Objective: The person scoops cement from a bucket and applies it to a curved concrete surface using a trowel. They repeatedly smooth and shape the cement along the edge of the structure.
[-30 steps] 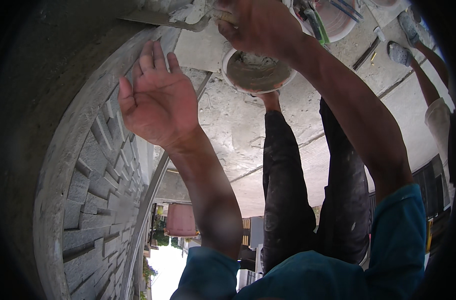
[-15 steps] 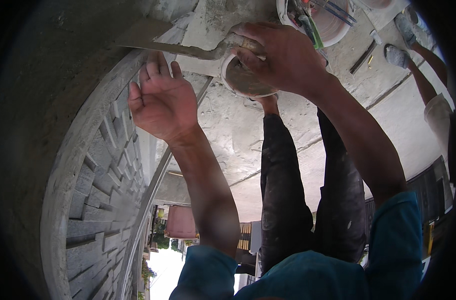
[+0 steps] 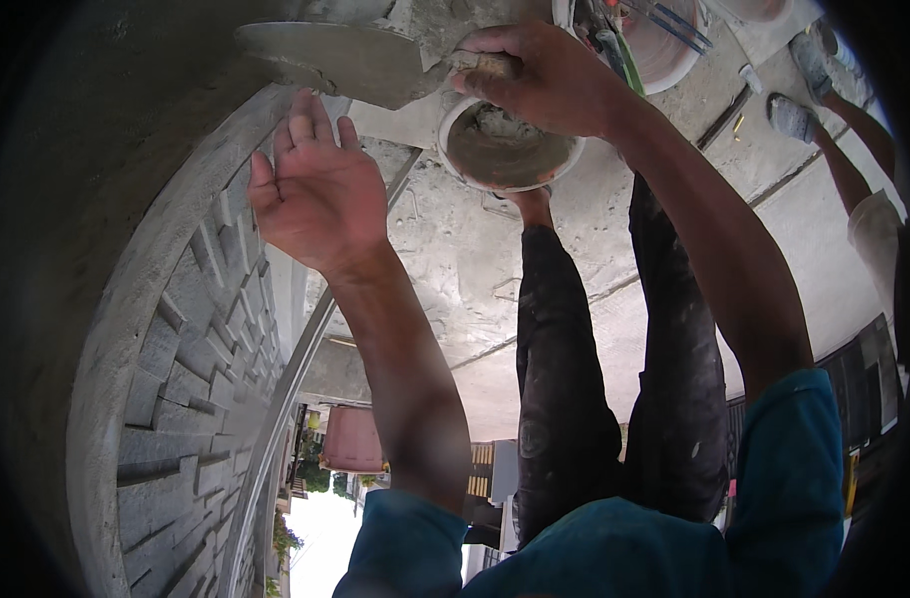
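Observation:
A trowel (image 3: 340,58) with a broad, mortar-smeared blade points left from my right hand (image 3: 550,80), whose fingers wrap round its handle. The blade's flat face shows, and its far edge lies close to the grey wall. Just below the blade my left hand (image 3: 323,194) is raised palm up, fingers stretched out and holding nothing. Its fingertips come near the blade's lower edge; I cannot tell whether they touch. Beneath my right hand stands a round bucket (image 3: 455,164) with wet grey mortar (image 3: 500,125) inside.
Along the left runs a wall of staggered grey stone strips (image 3: 176,439) with a plastered border. A white tub (image 3: 679,75) holding tools stands at the upper right. A dark bar (image 3: 724,118) lies on the concrete floor. Another person's feet (image 3: 794,118) are at the far right.
The trowel has turned from nearly edge-on to showing its flat blade. My right hand has shifted slightly up and left, uncovering more of the bucket. My left hand has moved slightly left.

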A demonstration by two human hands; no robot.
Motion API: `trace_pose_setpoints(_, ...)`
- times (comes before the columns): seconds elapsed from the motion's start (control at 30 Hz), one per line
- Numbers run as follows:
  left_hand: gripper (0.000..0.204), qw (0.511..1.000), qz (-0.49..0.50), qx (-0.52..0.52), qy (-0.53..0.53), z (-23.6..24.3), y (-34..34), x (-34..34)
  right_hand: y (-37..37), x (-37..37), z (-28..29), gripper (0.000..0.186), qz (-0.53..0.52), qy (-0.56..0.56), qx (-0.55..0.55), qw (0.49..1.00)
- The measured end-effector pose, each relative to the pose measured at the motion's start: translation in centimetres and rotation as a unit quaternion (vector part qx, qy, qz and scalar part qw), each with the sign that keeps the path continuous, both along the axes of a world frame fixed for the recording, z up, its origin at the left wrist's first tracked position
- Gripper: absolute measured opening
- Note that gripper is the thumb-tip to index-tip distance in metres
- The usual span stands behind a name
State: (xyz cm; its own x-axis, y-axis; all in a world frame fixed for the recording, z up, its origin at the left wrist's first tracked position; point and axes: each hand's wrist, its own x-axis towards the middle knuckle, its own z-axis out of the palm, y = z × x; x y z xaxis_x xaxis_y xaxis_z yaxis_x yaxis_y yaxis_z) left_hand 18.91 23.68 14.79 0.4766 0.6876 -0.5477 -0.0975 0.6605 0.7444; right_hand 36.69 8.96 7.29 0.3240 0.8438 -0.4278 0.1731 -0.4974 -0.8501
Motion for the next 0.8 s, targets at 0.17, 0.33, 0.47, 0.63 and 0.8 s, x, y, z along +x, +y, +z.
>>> trace_pose_setpoints(0.17, 0.086, 0.997, -0.002, 0.001, 0.081, 3.9, -1.3, 0.9, -0.5, -5.8, -1.3, 0.046, -0.143, -0.054, 0.108, 0.982)
trace_pose_setpoints(0.33, 0.085, 0.992, -0.036, 0.096, 0.076, 7.5, -1.6, 0.8, 2.2, -9.8, 0.5, 0.041, -0.181, 0.005, 0.098, 0.979)
trace_pose_setpoints(0.47, 0.085, 0.991, -0.058, 0.106, 0.062, 7.4, -1.1, 0.6, 1.1, -8.1, 1.6, 0.041, -0.134, -0.042, 0.115, 0.983)
trace_pose_setpoints(0.63, 0.088, 0.995, -0.02, 0.095, 0.038, 7.5, -1.4, 0.8, -4.8, -1.8, 4.6, 0.041, 0.004, -0.003, 0.041, 0.999)
trace_pose_setpoints(0.8, 0.089, 0.996, 0.006, 0.086, 0.03, 7.2, -1.9, 1.1, -2.3, 0.9, 1.9, 0.042, -0.052, 0.092, -0.083, 0.991)
